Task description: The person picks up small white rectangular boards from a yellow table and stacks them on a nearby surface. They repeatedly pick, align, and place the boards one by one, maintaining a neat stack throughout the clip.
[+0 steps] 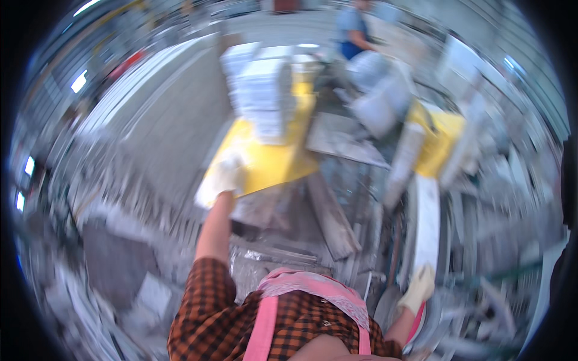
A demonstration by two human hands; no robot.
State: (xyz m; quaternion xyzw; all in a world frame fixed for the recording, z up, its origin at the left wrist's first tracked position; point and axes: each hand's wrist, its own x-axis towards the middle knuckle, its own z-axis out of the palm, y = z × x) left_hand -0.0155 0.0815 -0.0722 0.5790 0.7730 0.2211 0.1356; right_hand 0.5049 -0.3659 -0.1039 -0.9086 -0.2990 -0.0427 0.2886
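And here on the left of the yellow-covered worktop (247, 156) we have the giants, big grey stone slabs (180, 102) leaning on edge in a row. The worktop itself comes next, and toward its far end rises a tall stack of white tiles (265, 102). Beyond it and to the right, a co-worker in blue (354, 35) stands behind a jumble of pale pieces. Well to the right of the worktop, a second yellow sheet (444, 138) lies draped, and from its near edge a long white strip (427, 219) runs back toward the wearer. A wooden plank (333, 219) slants down just off the worktop's near right corner. Now the hands, both in pale gloves! The left hand (227, 175) is out at the worktop's near left edge, over the yellow, but it's smeared by blur: whether those fingers are wide or narrow, I cannot tell. The right hand (419, 287), well right of the worktop and nearer the wearer, is at the strip's near end; whether its fingers grip it, I cannot tell either.
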